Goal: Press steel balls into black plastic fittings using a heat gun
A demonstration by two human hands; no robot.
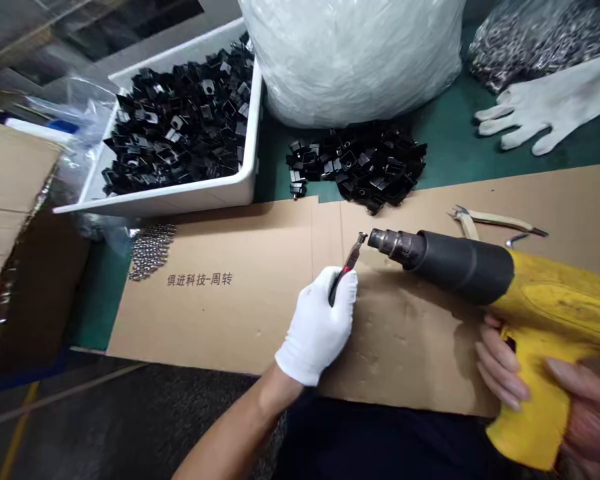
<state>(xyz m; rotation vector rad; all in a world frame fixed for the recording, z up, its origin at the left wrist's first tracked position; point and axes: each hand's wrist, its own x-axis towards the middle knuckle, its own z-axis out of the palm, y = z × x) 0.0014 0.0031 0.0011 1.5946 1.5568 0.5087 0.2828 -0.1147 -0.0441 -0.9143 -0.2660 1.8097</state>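
My left hand (320, 327), in a white glove, is closed around small pliers (347, 267) with a red and black handle. Their jaws hold a small dark metal part (363, 237). Bare and wrapped round the handle of a yellow heat gun (555, 293), my right hand (505, 367) is at the right. The gun's stepped metal nozzle (393, 245) points left, just short of the small part. Behind them lies a heap of black clip-like parts (370, 163).
Cardboard (260, 300) covers the green table. A white bin (180, 197) of black parts stands at the back left, near rows of small metal pieces (153, 250). Cream-handled cutters (500, 219), a white glove (550, 107), a bulging plastic bag (355, 60) and an open carton (15, 200) surround the work area.
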